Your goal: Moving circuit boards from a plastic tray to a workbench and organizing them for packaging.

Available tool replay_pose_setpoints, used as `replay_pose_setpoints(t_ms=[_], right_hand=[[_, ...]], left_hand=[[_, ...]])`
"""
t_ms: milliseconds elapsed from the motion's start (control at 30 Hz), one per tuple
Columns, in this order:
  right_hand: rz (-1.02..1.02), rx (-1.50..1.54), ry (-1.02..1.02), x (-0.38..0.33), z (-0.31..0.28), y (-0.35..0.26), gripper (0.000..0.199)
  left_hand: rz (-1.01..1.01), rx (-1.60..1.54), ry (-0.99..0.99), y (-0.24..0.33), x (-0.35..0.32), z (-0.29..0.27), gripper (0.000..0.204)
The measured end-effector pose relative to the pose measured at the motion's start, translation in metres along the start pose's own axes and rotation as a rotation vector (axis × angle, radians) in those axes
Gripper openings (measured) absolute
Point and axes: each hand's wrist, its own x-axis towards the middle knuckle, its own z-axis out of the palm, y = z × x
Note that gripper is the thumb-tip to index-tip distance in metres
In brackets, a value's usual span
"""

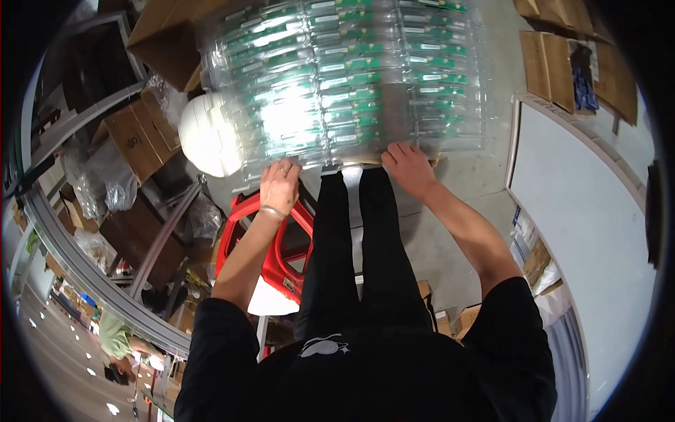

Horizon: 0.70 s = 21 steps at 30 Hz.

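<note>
A wide clear plastic tray (pixel 475 116) lies in front of my legs, with rows of green circuit boards (pixel 358 63) in its slots. My left hand (pixel 280 186) has its fingers curled over the near left edge of the tray. At the near edge further right, my right hand (pixel 409 170) grips the rim, fingers bent over it. Both thumbs are partly hidden. Bright glare covers some boards on the left. Whether several trays are stacked here, I cannot tell for sure.
A red plastic stool (pixel 275 257) stands by my left forearm. A white round object (pixel 209 135) sits left of the tray. Metal shelving with cardboard boxes (pixel 140 137) lines the left. A white panel (pixel 580 186) stands right, near open boxes (pixel 547 67). Another person (pixel 116 337) is far lower left.
</note>
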Motion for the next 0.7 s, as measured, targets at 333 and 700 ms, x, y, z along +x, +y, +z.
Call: replay_pose_setpoints(t_ms=[333, 700], right_hand=[[0.093, 0.063, 0.272, 0.004, -0.125, -0.009, 0.021], [0.002, -0.146, 0.486, -0.011, -0.165, 0.015, 0.013]], left_hand=[[0.038, -0.245, 0.153, 0.047, 0.013, -0.132, 0.023], [0.044, -0.158, 0.168, 0.077, 0.019, -0.173, 0.026]])
